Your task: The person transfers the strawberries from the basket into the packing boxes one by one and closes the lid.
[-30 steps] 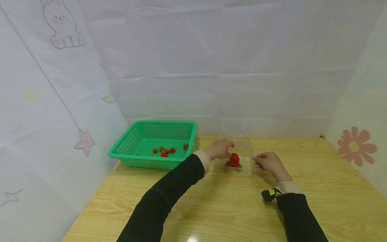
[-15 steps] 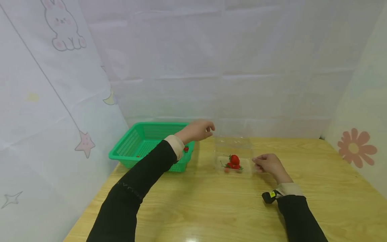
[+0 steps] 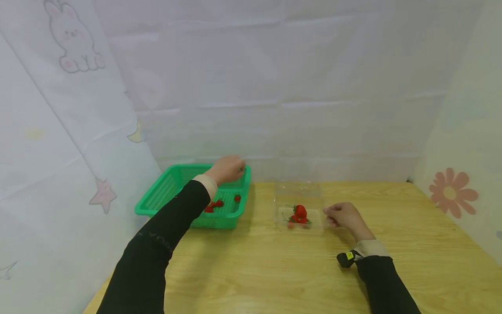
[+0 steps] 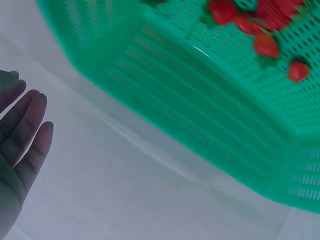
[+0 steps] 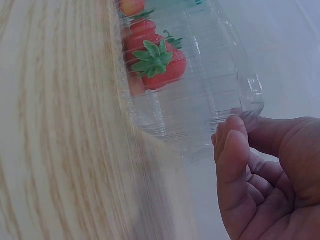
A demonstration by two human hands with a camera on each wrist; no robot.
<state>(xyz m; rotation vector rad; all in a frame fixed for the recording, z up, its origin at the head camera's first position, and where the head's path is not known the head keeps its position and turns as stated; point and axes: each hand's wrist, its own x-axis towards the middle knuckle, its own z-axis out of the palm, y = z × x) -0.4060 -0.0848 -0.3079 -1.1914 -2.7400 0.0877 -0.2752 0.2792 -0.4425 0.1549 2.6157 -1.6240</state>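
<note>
Over the right rear part of the green plastic basket (image 3: 215, 223) hovers my left hand (image 3: 226, 169), holding nothing. Its fingers (image 4: 35, 112) are loosely bent and apart in the left wrist view, outside the basket's rim. Several red strawberries (image 4: 266, 45) with green leaves lie on the basket's slotted floor. My right hand (image 3: 347, 218) pinches the right rim of a clear plastic box (image 5: 200, 102) between thumb and fingertips. A small heap of strawberries (image 3: 300, 213) sits inside this box, one on top of the others.
The box's transparent lid (image 3: 298, 188) stands raised at its back. Both containers are on a light wooden table (image 3: 251, 274). White printed sheets (image 3: 353, 87) hang close behind and at both sides. A small black camera (image 3: 346, 260) is strapped to the right wrist.
My left hand has left the strawberries in the clear box and moved leftward to above the green basket. The right hand keeps its pinch on the box's rim.
</note>
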